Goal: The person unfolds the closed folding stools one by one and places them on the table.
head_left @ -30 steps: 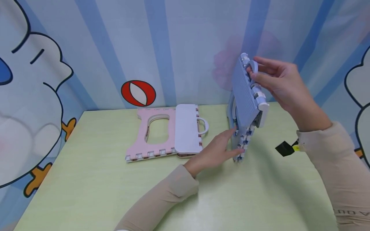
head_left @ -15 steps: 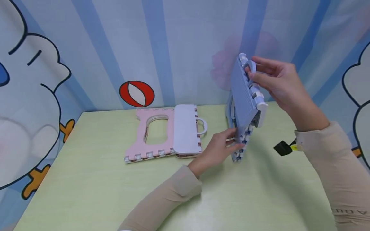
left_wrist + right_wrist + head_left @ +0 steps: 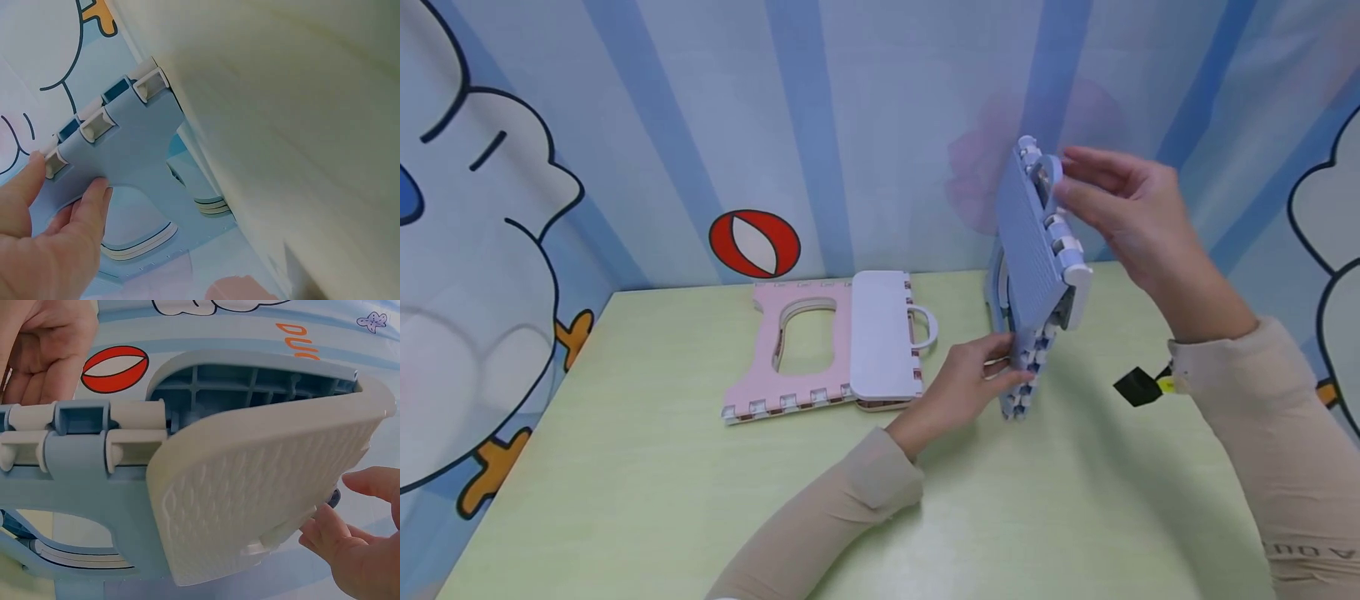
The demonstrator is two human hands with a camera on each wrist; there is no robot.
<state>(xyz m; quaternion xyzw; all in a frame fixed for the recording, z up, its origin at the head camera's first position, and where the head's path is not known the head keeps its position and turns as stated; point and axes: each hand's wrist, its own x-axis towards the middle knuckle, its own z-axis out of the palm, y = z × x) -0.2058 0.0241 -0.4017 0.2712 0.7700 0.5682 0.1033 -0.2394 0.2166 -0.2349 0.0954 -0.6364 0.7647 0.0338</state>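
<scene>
A blue and white folding step stool (image 3: 1024, 250) stands folded on edge at the right of the table. My left hand (image 3: 962, 379) grips its lower leg panel, fingers behind the near edge and thumb in front. In the left wrist view the fingers reach into the panel's cut-out beside the hinges (image 3: 97, 125). My right hand (image 3: 1131, 200) is at the stool's blue carry handle (image 3: 1049, 179); its fingertips lie at the loop's outer side, thumb and forefinger apart. The right wrist view shows the white textured top panel (image 3: 262, 487) slightly spread from the other panel, ribbed inside.
A second folding stool (image 3: 797, 392), pink and white, lies flat on the green table (image 3: 647, 500) at centre, its white handle (image 3: 932, 327) pointing right. A patterned blue curtain (image 3: 887, 125) hangs behind. A black tag (image 3: 1138, 387) hangs by my right sleeve.
My left hand has moved from touching the leg panel to gripping its edge. My right fingers have slipped out of the handle loop to its outer side. The stool has barely moved.
</scene>
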